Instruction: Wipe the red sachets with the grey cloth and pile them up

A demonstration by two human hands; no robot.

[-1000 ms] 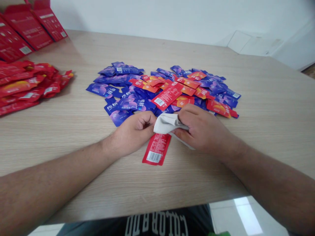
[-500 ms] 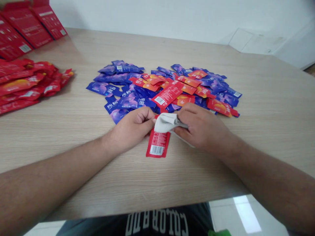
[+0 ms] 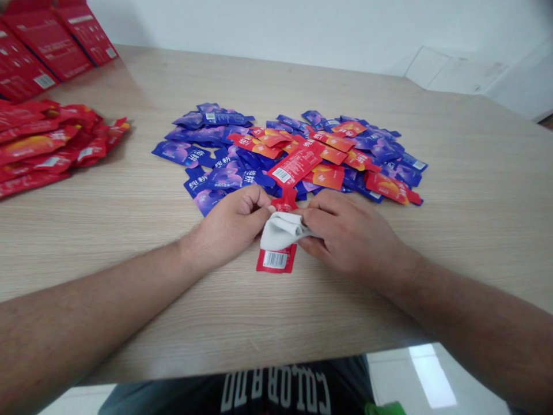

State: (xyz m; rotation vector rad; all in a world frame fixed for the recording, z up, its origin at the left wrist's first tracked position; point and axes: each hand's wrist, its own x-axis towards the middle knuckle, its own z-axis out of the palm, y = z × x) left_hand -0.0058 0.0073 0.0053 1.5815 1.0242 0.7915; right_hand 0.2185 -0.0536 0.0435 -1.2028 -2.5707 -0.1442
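White wall (image 3: 276,34), wood-grained table (image 3: 216,323), apparently tiled floor (image 3: 395,380).

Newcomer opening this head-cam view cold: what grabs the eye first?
Probably the big heap of purple and red-orange sachets spread across the middle of the table. Just in front of it, the right hand holds a pale grey cloth over a single red sachet, with the left hand at its upper left edge. Then the pile of red sachets at far left, red cardboard packaging behind it.
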